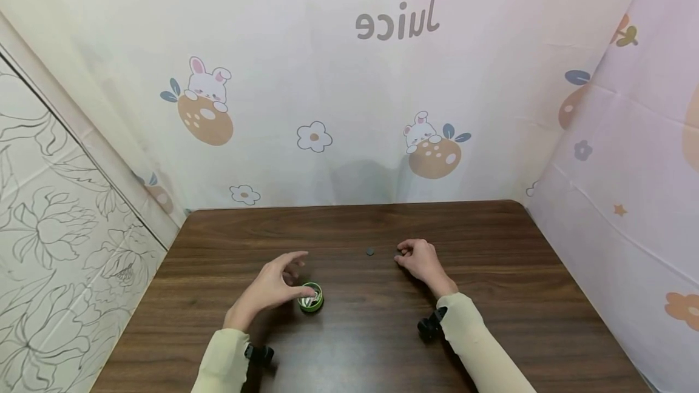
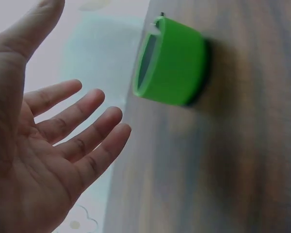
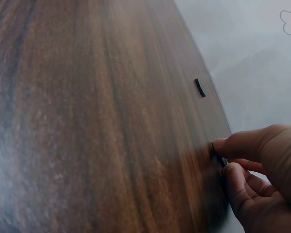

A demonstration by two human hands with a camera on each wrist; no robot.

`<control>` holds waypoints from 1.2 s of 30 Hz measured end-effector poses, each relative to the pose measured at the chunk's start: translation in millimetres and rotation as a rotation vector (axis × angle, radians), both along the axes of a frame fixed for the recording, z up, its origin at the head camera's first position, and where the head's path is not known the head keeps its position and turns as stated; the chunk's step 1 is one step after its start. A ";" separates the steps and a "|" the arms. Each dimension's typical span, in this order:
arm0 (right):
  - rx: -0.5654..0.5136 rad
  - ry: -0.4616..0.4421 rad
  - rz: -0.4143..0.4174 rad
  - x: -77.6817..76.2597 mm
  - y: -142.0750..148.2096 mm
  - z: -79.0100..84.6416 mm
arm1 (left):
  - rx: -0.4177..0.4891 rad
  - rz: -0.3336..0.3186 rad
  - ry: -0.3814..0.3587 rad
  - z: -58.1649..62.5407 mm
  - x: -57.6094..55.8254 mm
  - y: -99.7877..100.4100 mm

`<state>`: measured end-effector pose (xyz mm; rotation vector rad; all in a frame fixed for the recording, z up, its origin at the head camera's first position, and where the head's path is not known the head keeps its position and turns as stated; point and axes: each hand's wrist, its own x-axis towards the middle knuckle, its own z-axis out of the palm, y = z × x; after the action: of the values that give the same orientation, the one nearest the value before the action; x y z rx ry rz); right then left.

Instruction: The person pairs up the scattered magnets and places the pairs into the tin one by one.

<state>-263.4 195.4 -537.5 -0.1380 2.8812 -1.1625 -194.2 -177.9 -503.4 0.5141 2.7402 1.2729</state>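
A small round green container (image 1: 320, 302) with pale and dark bits inside stands on the table, left of centre. My left hand (image 1: 271, 284) hovers beside it, fingers loosely spread and holding nothing; in the head view the thumb overlaps the rim. The left wrist view shows the green container (image 2: 180, 63) apart from the fingers. Farther right, my right hand (image 1: 422, 259) pinches a small dark disc (image 3: 218, 156) between thumb and finger, low at the tabletop; the fingers partly hide it. A second dark disc (image 1: 370, 251) lies flat to the left of that hand.
The brown wooden table (image 1: 360, 344) ends at a printed curtain (image 1: 338, 90) along its back. Another curtain (image 1: 617, 156) hangs at the right side, and a flower-patterned panel (image 1: 54, 241) stands at the left.
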 end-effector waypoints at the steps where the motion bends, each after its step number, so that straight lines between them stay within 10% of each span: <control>1: 0.000 -0.001 0.000 0.0 0.4 0.1 | 0.002 -0.009 0.006 3.7 -3.3 1.5; 16: 0.010 0.011 0.004 -0.5 6.2 -2.0 | 0.029 -0.017 0.115 36.5 -48.6 64.7; 36: -0.010 0.032 -0.001 0.9 1.6 -3.9 | 0.085 0.055 0.005 -1.1 -55.0 158.5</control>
<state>-262.5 197.0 -541.5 -0.1572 2.9037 -1.1857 -249.3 -19.4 -504.5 0.4519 2.7324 1.4070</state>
